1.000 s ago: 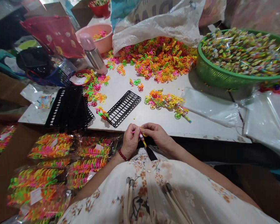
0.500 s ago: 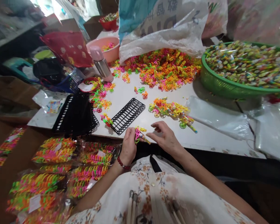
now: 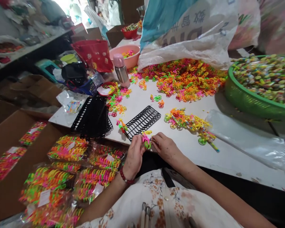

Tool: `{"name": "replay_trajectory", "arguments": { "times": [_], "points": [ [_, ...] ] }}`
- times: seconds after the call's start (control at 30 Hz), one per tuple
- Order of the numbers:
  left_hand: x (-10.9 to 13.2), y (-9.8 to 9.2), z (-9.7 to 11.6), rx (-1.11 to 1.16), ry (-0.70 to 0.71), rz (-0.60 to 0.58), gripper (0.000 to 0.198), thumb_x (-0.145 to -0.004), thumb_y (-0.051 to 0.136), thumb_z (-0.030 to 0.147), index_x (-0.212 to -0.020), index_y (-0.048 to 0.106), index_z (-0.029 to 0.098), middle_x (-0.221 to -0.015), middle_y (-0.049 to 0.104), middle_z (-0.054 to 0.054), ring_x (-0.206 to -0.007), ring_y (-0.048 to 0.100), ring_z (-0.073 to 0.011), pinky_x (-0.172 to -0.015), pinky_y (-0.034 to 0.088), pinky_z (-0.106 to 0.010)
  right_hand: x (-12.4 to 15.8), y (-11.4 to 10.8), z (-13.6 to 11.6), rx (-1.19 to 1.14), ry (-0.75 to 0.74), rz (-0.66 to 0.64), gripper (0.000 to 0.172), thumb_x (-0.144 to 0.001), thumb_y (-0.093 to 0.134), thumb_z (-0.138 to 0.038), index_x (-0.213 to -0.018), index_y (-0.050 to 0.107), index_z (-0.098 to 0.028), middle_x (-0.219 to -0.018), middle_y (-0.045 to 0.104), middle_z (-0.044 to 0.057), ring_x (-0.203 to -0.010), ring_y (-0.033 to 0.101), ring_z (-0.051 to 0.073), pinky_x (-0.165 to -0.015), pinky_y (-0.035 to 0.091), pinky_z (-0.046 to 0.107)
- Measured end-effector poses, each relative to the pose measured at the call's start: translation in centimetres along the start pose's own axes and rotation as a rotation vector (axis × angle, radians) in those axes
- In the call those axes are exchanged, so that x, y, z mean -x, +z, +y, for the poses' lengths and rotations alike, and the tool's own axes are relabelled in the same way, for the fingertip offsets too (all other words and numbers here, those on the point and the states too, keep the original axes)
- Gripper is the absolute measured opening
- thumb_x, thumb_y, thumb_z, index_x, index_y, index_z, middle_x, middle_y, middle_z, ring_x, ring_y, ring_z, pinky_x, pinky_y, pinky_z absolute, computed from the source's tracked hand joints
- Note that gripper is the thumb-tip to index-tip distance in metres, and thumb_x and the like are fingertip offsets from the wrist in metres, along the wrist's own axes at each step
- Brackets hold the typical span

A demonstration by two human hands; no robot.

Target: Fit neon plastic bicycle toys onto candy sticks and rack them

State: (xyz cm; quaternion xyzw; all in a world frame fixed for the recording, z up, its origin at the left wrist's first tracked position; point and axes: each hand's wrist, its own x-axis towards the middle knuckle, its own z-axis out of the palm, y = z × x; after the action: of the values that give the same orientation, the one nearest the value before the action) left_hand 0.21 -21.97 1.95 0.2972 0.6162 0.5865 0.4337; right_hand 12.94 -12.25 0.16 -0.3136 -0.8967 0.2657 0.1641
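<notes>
Close to my body, at the table's front edge, my left hand (image 3: 134, 157) is closed on a small pink, green and yellow plastic toy (image 3: 146, 140) with a round wheel-like part. From the other side my right hand (image 3: 167, 146) pinches at the toy's right end; its fingertips partly hide what they grip. Just beyond my hands lies a black slotted plastic rack (image 3: 143, 122), with one colourful toy (image 3: 121, 125) at its left corner. Right of it is a small heap of toys and printed tubes (image 3: 190, 123).
A large pile of loose toys (image 3: 187, 82) spills from a big sack (image 3: 185, 34). A green basket (image 3: 256, 98) of wrapped pieces stands right, near clear plastic bags (image 3: 249, 139). Stacked black racks (image 3: 91, 117) and a steel flask (image 3: 122, 74) are left. Bagged toys (image 3: 47, 186) fill a carton below.
My right hand, open and apart from the toy before, has come in to the left and closed at its right end. The view has swung left.
</notes>
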Motion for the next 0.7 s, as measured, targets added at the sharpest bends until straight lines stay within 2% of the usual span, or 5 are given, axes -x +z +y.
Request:
{"name": "replay_trajectory", "arguments": {
  "times": [0.1, 0.23, 0.33, 0.43, 0.7],
  "points": [
    [0.0, -2.6, 1.4, -0.188, 0.111, 0.111, 0.030, -0.097, 0.040, 0.042, -0.102, 0.060, 0.020, -0.106, 0.061, -0.008, -0.092, 0.060, -0.0169, -0.081, 0.052, -0.030, -2.4, 0.2, 0.1, -0.133, 0.017, -0.019, 0.015, -0.092, 0.049, -0.019, -0.090, 0.064, -0.018, -0.086, 0.063, 0.006, -0.077, 0.058, 0.017, -0.070, 0.042, 0.028],
    [-2.6, -6.9, 3.1, -0.660, 0.556, 0.366, 0.029, -0.097, 0.042, 0.032, -0.118, 0.058, 0.018, -0.117, 0.062, -0.011, -0.112, 0.056, -0.0207, -0.103, 0.042, -0.040, -7.0, 1.4, -0.1, -0.449, 0.133, -0.029, 0.011, -0.087, 0.055, -0.029, -0.084, 0.061, -0.020, -0.071, 0.061, -0.001, -0.066, 0.054, 0.015, -0.063, 0.039, 0.026],
    [-5.8, -9.2, 3.3, -0.868, 0.767, 0.232, 0.036, -0.097, 0.040, 0.026, -0.130, 0.051, 0.017, -0.133, 0.056, -0.013, -0.129, 0.047, -0.0220, -0.112, 0.035, -0.044, -10.6, 3.1, -0.8, -0.634, 0.115, -0.045, 0.016, -0.083, 0.058, -0.037, -0.084, 0.059, -0.021, -0.070, 0.059, -0.003, -0.066, 0.052, 0.014, -0.064, 0.039, 0.026],
    [-8.0, -10.1, 2.6, -0.871, 0.775, 0.107, 0.040, -0.098, 0.037, 0.023, -0.137, 0.045, 0.017, -0.131, 0.057, -0.013, -0.127, 0.049, -0.0197, -0.111, 0.038, -0.042, -13.0, 4.9, -1.6, -0.672, 0.075, -0.059, 0.020, -0.081, 0.059, -0.040, -0.082, 0.059, -0.020, -0.071, 0.058, -0.003, -0.067, 0.051, 0.014, -0.065, 0.039, 0.025],
    [-8.5, -9.7, 1.1, -0.707, 0.666, 0.175, 0.045, -0.097, 0.040, 0.022, -0.141, 0.039, 0.017, -0.126, 0.061, -0.014, -0.121, 0.056, -0.0200, -0.107, 0.042, -0.042, -14.0, 6.9, -1.7, -0.302, -0.042, -0.136, 0.006, -0.085, 0.054, -0.024, -0.086, 0.060, -0.021, -0.074, 0.062, 0.000, -0.064, 0.050, 0.013, -0.061, 0.034, 0.023]
  ]
}}
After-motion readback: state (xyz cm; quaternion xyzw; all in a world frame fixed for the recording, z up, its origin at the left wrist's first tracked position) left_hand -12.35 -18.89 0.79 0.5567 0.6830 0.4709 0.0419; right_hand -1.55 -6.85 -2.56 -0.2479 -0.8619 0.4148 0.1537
